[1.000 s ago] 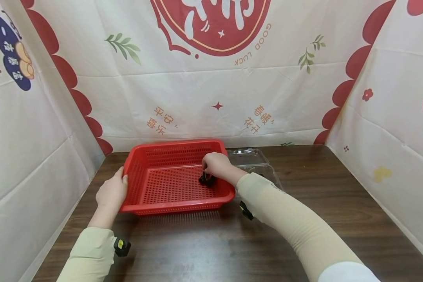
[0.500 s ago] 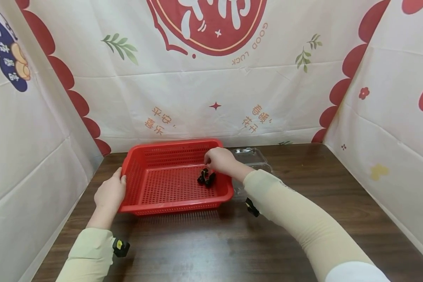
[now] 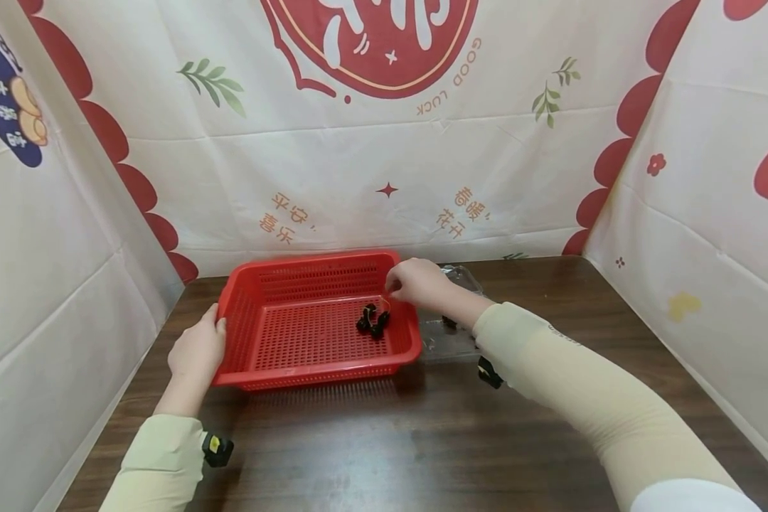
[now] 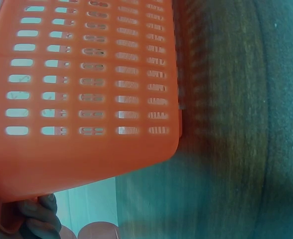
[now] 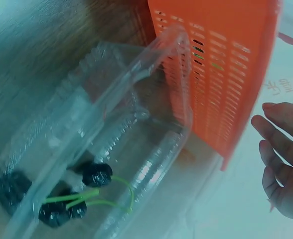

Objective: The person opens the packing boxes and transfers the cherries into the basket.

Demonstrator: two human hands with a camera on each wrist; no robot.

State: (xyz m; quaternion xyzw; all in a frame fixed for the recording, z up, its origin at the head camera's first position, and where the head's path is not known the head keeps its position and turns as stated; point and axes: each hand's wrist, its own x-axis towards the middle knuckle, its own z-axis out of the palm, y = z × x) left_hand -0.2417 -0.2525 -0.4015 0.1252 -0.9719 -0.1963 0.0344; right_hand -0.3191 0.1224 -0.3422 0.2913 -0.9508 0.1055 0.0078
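My left hand [image 3: 198, 348] grips the left rim of a red plastic basket [image 3: 320, 373]. In the left wrist view its dark fingers [image 4: 42, 216] curl around the basket's edge. Several dark cherries [image 3: 372, 323] with thin stems lie on the basket floor near the right wall. Just over the right rim is my right hand [image 3: 419, 281]; the right wrist view shows its fingers [image 5: 271, 132] loosely bent, holding nothing. Beside the basket sits a clear plastic clamshell box [image 5: 151, 184], with more dark cherries [image 5: 96, 174] on green stems inside it.
The clamshell's raised lid [image 3: 464, 277] stands behind the right arm, partly hidden by it. A brown wooden table [image 3: 358, 441] carries everything. White printed cloth [image 3: 333, 171] hangs at the back and on both sides.
My right hand has risen from the cherries in the basket and moved right to the rim, leaving them on the basket floor. My left hand keeps its hold on the basket.
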